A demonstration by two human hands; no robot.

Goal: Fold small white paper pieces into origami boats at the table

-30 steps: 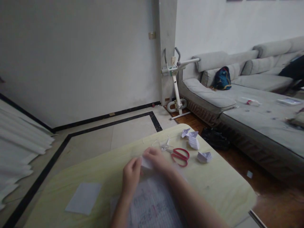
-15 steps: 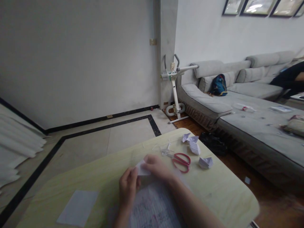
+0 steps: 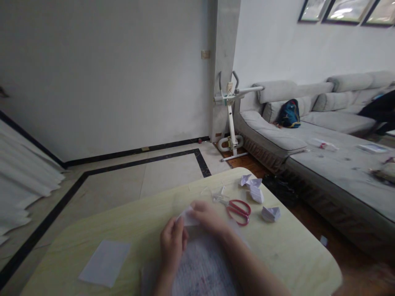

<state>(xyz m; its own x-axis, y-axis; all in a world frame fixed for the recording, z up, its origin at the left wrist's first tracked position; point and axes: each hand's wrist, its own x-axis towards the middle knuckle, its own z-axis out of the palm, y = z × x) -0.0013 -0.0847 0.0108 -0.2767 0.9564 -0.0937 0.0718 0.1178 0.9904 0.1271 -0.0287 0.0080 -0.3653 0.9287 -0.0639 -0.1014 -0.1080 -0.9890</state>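
Note:
Between my two hands is a small piece of white paper (image 3: 190, 218), held above the table. My left hand (image 3: 173, 240) pinches its near left edge. The fingers of my right hand (image 3: 205, 216) close on its upper right side, slightly blurred. Under my forearms lies a large sheet with writing (image 3: 203, 263). Red-handled scissors (image 3: 239, 212) rest just right of my right hand, with thin white paper scraps (image 3: 218, 194) by the blades. A square of white paper (image 3: 105, 263) lies flat to the left.
Several folded paper pieces (image 3: 255, 190) sit near the table's right edge, with another folded paper (image 3: 270, 214) closer to me. Beyond the pale table (image 3: 148, 224) stand an exercise machine (image 3: 231, 119) and a grey sofa (image 3: 324, 160) bearing a blue backpack (image 3: 289, 114). A person (image 3: 382, 109) is partly visible at far right.
The whole view has shifted, so everything appears a little further right. Both hands keep hold of the small paper, with only slight finger movement.

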